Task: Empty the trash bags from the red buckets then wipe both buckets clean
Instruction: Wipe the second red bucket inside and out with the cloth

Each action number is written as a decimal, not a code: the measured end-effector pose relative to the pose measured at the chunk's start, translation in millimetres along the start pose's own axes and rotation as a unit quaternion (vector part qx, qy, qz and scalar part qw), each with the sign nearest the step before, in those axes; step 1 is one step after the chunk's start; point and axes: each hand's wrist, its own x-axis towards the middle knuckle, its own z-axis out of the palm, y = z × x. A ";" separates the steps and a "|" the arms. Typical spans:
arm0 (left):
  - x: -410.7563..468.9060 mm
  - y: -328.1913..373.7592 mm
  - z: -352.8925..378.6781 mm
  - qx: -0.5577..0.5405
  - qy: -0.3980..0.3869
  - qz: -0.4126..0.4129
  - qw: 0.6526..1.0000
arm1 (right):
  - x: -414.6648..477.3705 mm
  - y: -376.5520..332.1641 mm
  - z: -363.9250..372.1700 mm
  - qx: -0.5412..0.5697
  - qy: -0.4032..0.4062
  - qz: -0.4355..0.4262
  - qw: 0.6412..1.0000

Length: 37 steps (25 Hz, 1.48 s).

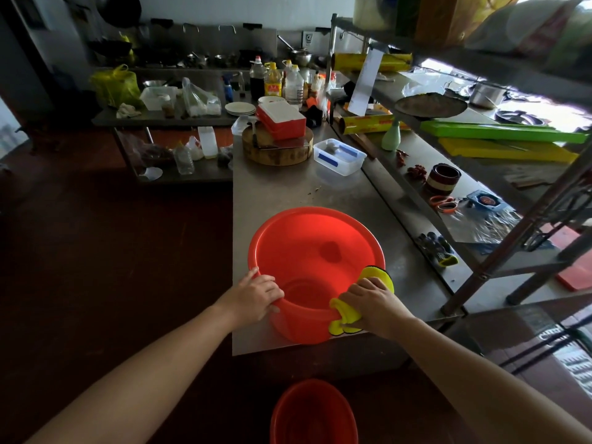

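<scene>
Two red buckets are in view. One bucket stands upright at the near end of the steel counter, its red inner wall and bottom showing. The second bucket stands on the floor just below the counter's near edge. Its lower part is cut off by the frame and its inside is too dark to read.

The left grip is clamped on the near-left rim of the counter bucket, fingers curled over the edge. The right grip is closed on one yellow cloth draped over the near-right rim, part of it inside and part outside. Its fingertips are buried in the folds.

Farther along the counter sits one clear plastic box with a blue-clipped lid; its contents are hard to make out. One red box with a white lid rests tilted on a round wooden chopping block. Behind it is a small stack of white plates, with several bottles beyond, too crowded to count.
</scene>
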 end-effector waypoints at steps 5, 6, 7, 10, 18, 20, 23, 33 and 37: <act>12.9 49.2 12.6 -0.011 0.021 0.026 0.999 | 18.4 -41.9 -5.0 -0.031 -0.026 0.021 0.999; 14.2 57.9 16.8 -0.022 0.032 0.024 0.999 | 21.2 -49.6 -3.5 -0.027 -0.033 0.022 0.999; 14.3 62.9 20.4 -0.028 0.046 0.021 0.998 | 21.7 -54.0 -1.0 -0.022 -0.035 0.019 0.999; 9.8 52.8 19.1 -0.058 0.058 0.022 0.996 | 12.3 -41.8 -0.9 0.004 -0.037 -0.003 0.999; 12.1 18.9 -0.4 0.014 -0.009 0.003 1.000 | 6.7 -5.3 -1.6 0.054 -0.067 -0.012 0.996; 15.5 32.9 6.6 -0.012 0.002 0.001 1.000 | 10.8 -9.6 -2.2 0.058 -0.062 -0.010 0.996; 24.2 61.9 19.2 -0.114 0.056 -0.018 0.992 | 11.8 -14.6 -1.5 0.073 -0.056 -0.013 0.996; 11.6 6.7 -7.1 -0.071 -0.048 -0.043 0.995 | 2.5 25.1 -13.0 0.032 -0.081 -0.023 0.996; 26.2 52.2 11.6 -0.094 -0.020 -0.021 0.995 | 10.7 -5.7 -5.3 -0.007 -0.092 -0.012 0.996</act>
